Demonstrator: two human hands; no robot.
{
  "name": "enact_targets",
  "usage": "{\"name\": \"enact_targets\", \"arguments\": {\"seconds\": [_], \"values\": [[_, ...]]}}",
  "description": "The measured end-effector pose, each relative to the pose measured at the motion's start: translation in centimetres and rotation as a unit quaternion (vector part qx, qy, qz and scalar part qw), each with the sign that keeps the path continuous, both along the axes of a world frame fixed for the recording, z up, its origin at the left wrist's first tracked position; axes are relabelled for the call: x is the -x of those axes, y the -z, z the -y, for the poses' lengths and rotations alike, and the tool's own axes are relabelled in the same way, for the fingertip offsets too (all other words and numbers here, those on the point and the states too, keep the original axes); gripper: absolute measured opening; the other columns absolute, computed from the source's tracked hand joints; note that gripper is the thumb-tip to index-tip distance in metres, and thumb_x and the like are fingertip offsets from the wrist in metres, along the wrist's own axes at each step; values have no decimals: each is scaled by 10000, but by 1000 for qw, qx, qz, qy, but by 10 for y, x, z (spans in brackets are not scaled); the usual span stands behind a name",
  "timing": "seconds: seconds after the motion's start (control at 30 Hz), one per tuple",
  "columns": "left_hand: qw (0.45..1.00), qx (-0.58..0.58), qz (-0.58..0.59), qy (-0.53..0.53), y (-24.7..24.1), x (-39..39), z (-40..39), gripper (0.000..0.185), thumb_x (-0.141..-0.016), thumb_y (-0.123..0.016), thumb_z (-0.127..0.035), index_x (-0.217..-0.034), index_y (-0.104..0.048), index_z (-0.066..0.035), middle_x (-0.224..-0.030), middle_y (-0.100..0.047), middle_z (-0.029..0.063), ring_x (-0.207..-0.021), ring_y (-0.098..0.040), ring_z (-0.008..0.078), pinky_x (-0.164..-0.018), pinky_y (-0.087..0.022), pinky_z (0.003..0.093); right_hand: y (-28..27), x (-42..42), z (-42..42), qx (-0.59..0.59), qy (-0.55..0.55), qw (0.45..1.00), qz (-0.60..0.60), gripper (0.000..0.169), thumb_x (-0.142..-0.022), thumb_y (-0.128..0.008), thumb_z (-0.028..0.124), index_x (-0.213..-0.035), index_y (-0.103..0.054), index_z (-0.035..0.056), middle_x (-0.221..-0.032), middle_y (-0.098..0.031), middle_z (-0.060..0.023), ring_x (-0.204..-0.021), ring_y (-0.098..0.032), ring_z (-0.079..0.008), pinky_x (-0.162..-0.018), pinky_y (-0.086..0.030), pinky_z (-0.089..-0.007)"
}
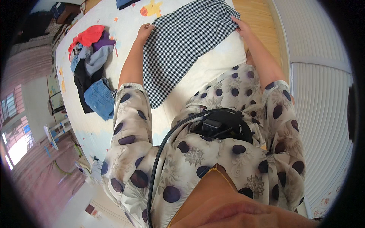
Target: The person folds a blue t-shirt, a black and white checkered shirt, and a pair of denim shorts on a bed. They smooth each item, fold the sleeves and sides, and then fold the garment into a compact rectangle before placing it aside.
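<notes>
A black-and-white gingham garment (182, 48) lies spread across the bed (182, 78) in front of me. Its gathered end, which looks like a waistband, points to the upper right, and its wider end reaches toward my left forearm. My left hand (145, 32) pinches the far left edge of the cloth between bent fingers. At the gathered end, my right hand (241, 28) grips the border, thumb on top and the other fingers partly hidden.
Left of my left arm lies a loose pile with a red garment (89, 35), a purple one (103, 42), black cloth (82, 75) and blue denim shorts (99, 95). Folded blue cloth (125, 2) sits at the top edge. White ribbed panels (319, 114) stand on the right, beyond wooden flooring (261, 25).
</notes>
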State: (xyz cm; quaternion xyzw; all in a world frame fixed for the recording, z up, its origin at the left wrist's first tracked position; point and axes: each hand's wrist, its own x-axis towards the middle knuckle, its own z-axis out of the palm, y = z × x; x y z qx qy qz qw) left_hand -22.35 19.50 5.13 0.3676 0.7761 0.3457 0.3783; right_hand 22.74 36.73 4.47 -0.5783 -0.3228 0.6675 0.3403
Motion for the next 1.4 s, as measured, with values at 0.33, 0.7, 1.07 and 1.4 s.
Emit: {"name": "enact_targets", "arguments": {"seconds": [0.33, 0.7, 1.07, 1.4], "values": [[965, 77, -249, -33, 9, 44, 251, 690, -722, -733, -443, -1209, -535, 4, -1146, -594, 184, -1045, -576, 294, -915, -443, 391, 14, 28, 90, -345, 100, 784, 506, 396, -765, -709, 194, -1094, -583, 13, -1075, -593, -174, -1037, -526, -303, -908, -409, -406], [870, -29, -305, -387, 11, -36, 399, 427, -756, -678, -226, -1059, -549, 45, -984, -563, 183, -884, -537, 304, -811, -439, 380, 3, 166, 324, -552, -558, 613, 91, 245, -745, -701, 229, -953, -669, 104, -1159, -568, -54, -1089, -472, -235, -923, -392, -382], [890, -3, -260, -375, 57, -51, 359, 278, -779, -645, -247, -899, -609, 1, -880, -628, 148, -775, -606, 265, -727, -478, 407, 22, 153, 353, -524, -707, 469, 70, 327, -766, -676, 242, -1059, -638, 102, -1310, -502, -71, -1318, -328, -271, -1072, -255, -444], [578, -428, 382, -579, 12, -73, 406, 602, -781, -354, -231, -1323, -390, 27, -1373, -433, 175, -1269, -419, 321, -1029, -361, 473, 6, 162, 358, -461, -608, 645, 52, 173, -784, -656, 256, -870, -632, 108, -876, -594, -42, -914, -571, -236, -834, -426, -383]]}}
